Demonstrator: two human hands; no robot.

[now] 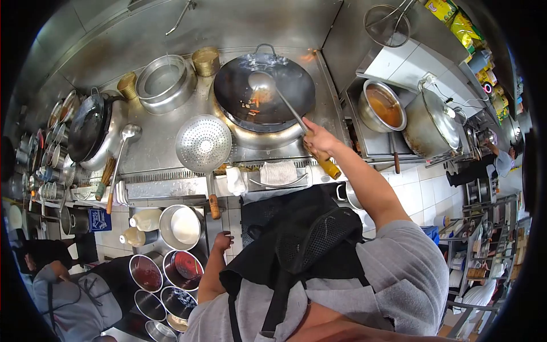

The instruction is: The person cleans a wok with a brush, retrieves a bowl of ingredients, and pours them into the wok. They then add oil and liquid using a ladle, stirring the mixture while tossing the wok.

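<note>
Black wok on the stove; a ladle inside it, near chopped food
The right hand grasps the ladle's handle; the left hand hangs released, fingers loose; a perforated skimmer lies left of the wok.

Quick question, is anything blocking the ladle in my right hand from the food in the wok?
Nothing visible is in the way. Your right hand grips the ladle, whose bowl is inside the wok, right by the food. No lid covers them, and the skimmer lies outside, to the left.
</note>
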